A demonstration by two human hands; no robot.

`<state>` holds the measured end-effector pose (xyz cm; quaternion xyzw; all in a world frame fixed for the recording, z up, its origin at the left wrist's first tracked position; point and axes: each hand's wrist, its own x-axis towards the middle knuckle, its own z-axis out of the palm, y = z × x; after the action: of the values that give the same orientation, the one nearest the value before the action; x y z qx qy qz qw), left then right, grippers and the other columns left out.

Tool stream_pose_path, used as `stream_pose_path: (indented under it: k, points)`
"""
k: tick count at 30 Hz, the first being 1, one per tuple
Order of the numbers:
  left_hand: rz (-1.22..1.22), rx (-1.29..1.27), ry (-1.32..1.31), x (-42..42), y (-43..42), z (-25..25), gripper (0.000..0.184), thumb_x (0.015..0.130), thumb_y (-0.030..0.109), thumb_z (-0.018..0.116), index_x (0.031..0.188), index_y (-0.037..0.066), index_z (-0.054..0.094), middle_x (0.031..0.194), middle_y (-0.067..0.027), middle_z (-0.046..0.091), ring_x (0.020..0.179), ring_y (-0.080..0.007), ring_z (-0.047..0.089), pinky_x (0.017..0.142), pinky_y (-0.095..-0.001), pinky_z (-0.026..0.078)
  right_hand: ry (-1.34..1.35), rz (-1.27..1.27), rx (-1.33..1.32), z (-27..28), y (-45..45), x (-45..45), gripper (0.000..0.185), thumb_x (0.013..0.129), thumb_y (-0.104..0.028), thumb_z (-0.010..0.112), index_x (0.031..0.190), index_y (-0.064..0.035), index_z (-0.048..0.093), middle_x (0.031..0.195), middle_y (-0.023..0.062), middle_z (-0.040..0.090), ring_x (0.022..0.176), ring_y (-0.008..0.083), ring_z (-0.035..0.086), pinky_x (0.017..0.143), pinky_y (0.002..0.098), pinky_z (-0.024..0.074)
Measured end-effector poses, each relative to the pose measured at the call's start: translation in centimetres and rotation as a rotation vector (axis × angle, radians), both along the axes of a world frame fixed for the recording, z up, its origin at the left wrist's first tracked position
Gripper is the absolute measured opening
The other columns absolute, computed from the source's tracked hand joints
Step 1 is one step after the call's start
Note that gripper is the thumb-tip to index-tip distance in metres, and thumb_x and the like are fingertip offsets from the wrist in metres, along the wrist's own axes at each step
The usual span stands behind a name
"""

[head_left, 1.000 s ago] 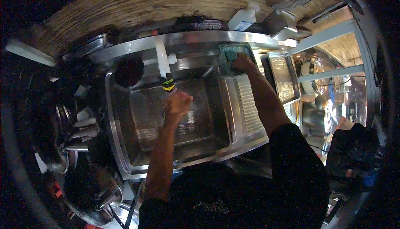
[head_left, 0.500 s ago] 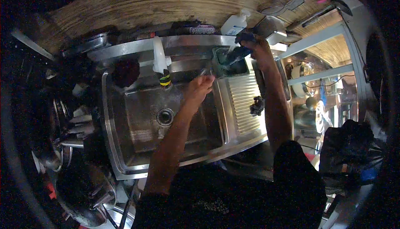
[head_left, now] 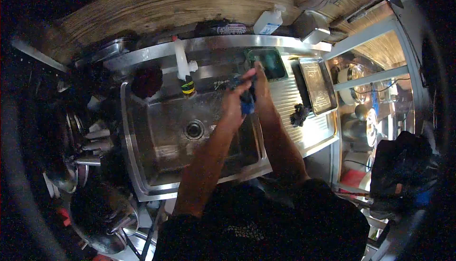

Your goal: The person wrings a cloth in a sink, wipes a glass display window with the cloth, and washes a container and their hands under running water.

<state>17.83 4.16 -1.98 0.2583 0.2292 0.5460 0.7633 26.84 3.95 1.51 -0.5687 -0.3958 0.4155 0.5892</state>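
My left hand [head_left: 232, 105] and my right hand [head_left: 261, 90] are pressed together over the right side of a steel sink [head_left: 159, 149]. Between them is a crumpled dark blue cloth [head_left: 247, 105], gripped from both sides; the fingers partly hide it. Just beyond my right hand, a green tub [head_left: 275, 64] sits at the back of the ribbed drainboard [head_left: 290, 100]. To the left of the hands stands a white tap [head_left: 182, 61] with a black and yellow band near its outlet.
A dark crumpled scrubber [head_left: 299, 115] and a metal tray [head_left: 319, 87] lie on the drainboard. Behind the sink stand a white pump bottle [head_left: 269, 22] and a brush [head_left: 232, 29]. Pans [head_left: 97, 225] crowd the left side. A dark red bundle [head_left: 146, 82] rests at the sink's back-left corner.
My right hand has brought the dark blue cloth from above the green tub to over the sink. My left hand has moved slightly right and now meets it at the cloth.
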Motion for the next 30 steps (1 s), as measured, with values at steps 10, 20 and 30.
stream_pose_path:
  k: [10, 20, 30]
  points:
    - [-0.084, -0.521, -0.456, -3.2, 0.1, -12.5, 0.038, 0.103, 0.025, 0.055, 0.138, 0.010, 0.058, 0.132, -0.0088, 0.062, 0.118, -0.0259, 0.060, 0.101, -0.0384, 0.049, -0.798, 0.093, 0.006, -7.3, -3.4, -7.0, 0.055, 0.106, -0.042, 0.043, 0.142, -0.0008, 0.050, 0.151, 0.0263, 0.042, 0.140, 0.0436, 0.040, 0.117, 0.0482, 0.0329]
    - [0.094, 0.011, 0.411, -4.9, -3.3, -2.8, 0.022, 0.099, 0.007, 0.062, 0.119, 0.003, 0.068, 0.133, -0.0105, 0.064, 0.123, -0.0207, 0.058, 0.108, -0.0346, 0.042, 0.957, 0.378, -0.170, -14.2, 0.2, -1.3, 0.049, 0.104, -0.051, 0.046, 0.102, -0.0057, 0.064, 0.093, 0.0097, 0.068, 0.083, 0.0242, 0.065, 0.078, 0.0385, 0.0537]
    - [0.162, -0.425, -0.146, -8.8, -1.5, -10.2, 0.036, 0.096, 0.032, 0.071, 0.119, 0.005, 0.063, 0.114, -0.0072, 0.069, 0.110, -0.0193, 0.062, 0.095, -0.0352, 0.048, 0.125, 0.079, -0.128, -15.3, -0.4, -9.6, 0.035, 0.100, -0.034, 0.061, 0.115, -0.0023, 0.061, 0.105, 0.0133, 0.066, 0.094, 0.0296, 0.064, 0.085, 0.0420, 0.0517]
